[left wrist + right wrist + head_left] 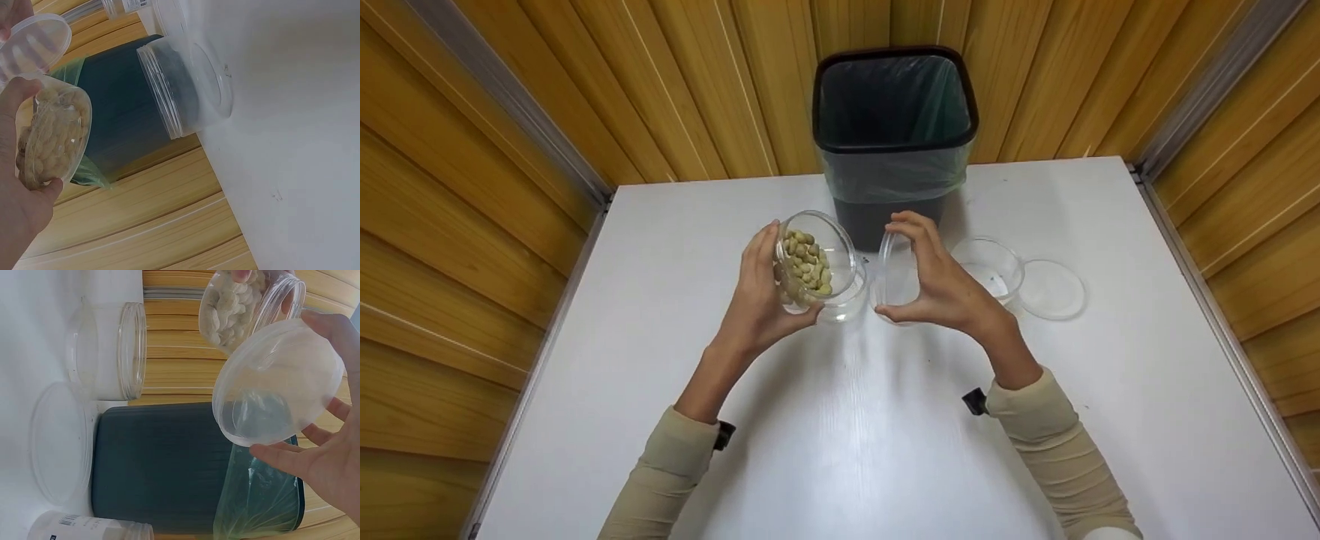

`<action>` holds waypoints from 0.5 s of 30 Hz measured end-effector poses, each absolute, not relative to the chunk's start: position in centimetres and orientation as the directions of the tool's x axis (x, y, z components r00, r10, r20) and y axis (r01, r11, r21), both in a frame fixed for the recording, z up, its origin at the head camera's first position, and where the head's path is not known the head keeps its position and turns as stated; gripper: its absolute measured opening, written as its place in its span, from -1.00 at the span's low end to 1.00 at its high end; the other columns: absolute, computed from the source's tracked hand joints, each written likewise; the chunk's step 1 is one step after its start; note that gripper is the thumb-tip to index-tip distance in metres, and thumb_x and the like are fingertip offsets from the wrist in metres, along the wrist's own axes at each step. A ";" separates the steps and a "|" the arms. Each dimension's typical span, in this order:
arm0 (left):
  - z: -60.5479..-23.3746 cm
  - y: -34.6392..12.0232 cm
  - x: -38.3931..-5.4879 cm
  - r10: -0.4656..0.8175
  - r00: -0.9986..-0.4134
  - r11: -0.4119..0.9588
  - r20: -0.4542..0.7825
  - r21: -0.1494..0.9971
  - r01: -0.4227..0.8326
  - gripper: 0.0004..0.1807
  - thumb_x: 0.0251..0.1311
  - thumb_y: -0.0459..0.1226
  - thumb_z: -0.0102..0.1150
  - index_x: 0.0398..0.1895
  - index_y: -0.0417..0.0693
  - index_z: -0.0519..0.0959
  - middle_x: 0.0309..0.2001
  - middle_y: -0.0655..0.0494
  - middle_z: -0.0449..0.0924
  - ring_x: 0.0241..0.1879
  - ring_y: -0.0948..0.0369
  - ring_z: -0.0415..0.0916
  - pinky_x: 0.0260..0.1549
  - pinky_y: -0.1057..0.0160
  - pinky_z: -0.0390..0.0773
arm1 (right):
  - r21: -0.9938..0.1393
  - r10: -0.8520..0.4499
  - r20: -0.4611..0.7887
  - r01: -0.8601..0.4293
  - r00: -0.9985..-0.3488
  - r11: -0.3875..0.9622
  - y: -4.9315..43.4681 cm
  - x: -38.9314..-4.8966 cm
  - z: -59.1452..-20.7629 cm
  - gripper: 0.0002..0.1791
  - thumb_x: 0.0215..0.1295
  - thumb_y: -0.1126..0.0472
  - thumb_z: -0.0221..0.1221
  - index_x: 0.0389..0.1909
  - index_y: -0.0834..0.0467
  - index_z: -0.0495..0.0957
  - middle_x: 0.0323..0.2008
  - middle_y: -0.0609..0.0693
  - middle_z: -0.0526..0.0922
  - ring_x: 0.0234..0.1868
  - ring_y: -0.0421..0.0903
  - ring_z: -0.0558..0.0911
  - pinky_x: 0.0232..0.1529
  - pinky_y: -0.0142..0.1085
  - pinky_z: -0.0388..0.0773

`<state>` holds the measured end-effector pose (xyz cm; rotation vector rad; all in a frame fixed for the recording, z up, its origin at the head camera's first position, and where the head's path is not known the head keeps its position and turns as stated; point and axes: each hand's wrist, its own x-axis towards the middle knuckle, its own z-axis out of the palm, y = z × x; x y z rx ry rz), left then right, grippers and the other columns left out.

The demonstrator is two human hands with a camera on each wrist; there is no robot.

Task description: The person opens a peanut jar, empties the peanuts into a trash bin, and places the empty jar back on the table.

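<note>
My left hand (761, 289) grips a clear plastic jar (62, 132) by its sides, thumb and fingers spread around it. Pale nuts (808, 262) fill part of this jar, which tilts with its open mouth toward the right hand. Between the thumb and fingertips of my right hand (941, 285) is a round translucent lid (275, 385), held on edge just right of the jar's mouth. Both are raised above the table. Below the held jar, partly hidden by it, an uncovered clear jar (107, 349) stands on the table.
A dark bin (892, 176) with a green liner stands at the back of the white table (690, 225). Right of it are another clear jar (997, 262) and a flat lid (1054, 290). Another lid (62, 444) lies between the standing jars. Wood-look panels (697, 90) surround the table.
</note>
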<state>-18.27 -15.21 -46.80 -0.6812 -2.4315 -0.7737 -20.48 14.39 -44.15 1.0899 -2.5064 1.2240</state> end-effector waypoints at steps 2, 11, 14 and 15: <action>-46.8 -15.6 -18.4 0.296 -0.754 0.717 0.586 0.386 0.581 0.36 -0.21 -0.07 0.63 0.58 -0.22 -0.08 0.50 -0.23 0.08 0.52 -0.03 0.04 0.47 0.07 0.21 | -0.632 -0.542 0.419 -0.663 -0.728 0.401 14.1 -20.6 -44.4 0.15 -0.13 0.06 0.62 0.41 0.24 0.11 0.45 0.23 0.13 0.50 0.05 0.17 0.43 0.02 0.29; -46.8 -17.4 -18.3 0.240 -0.780 0.741 0.577 0.410 0.532 0.36 -0.24 -0.12 0.65 0.59 -0.17 -0.07 0.49 -0.22 0.09 0.52 -0.02 0.05 0.44 0.05 0.26 | -0.670 -0.551 0.365 -0.623 -0.750 0.404 12.7 -20.7 -45.8 0.14 -0.04 0.04 0.59 0.48 0.16 0.11 0.47 0.19 0.12 0.50 0.05 0.19 0.41 -0.02 0.36; -46.8 -18.1 -18.1 0.205 -0.793 0.751 0.573 0.428 0.503 0.36 -0.24 -0.13 0.66 0.59 -0.17 -0.06 0.49 -0.23 0.09 0.52 -0.04 0.05 0.43 0.04 0.28 | -0.684 -0.548 0.351 -0.608 -0.759 0.403 12.0 -20.7 -46.2 0.10 -0.05 0.05 0.60 0.43 0.21 0.14 0.46 0.23 0.13 0.52 0.09 0.18 0.44 -0.03 0.31; -46.8 -18.3 -18.0 0.194 -0.797 0.753 0.572 0.434 0.494 0.37 -0.25 -0.13 0.66 0.59 -0.17 -0.07 0.50 -0.23 0.08 0.52 -0.04 0.05 0.43 0.04 0.28 | -0.693 -0.548 0.347 -0.602 -0.761 0.396 11.7 -20.8 -46.4 0.10 -0.06 0.06 0.60 0.41 0.24 0.13 0.46 0.24 0.14 0.52 0.10 0.18 0.45 -0.03 0.29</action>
